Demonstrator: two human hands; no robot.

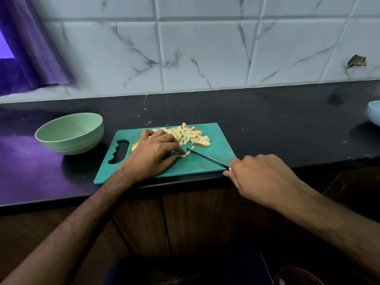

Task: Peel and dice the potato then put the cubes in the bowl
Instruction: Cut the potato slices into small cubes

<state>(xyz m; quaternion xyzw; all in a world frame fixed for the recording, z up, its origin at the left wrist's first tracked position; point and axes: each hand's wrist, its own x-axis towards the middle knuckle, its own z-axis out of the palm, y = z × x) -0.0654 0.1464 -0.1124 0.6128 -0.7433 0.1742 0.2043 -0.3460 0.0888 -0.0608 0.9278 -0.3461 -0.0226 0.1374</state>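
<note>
Dicing looks nearly done: cubes (189,135) piled at far side of the board (213,159), bowl (70,133) left of board w/ nothing in it. Your left hand (153,154) pins the last potato piece (135,146); right hand (260,174) grips the knife (206,158). Left: finish cuts, transfer cubes.

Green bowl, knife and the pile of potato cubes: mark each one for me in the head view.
green bowl (61,134): head view, on its bare inner wall.
knife (207,158): head view, on the middle of the blade.
pile of potato cubes (190,135): head view, on the middle of the heap.
</note>
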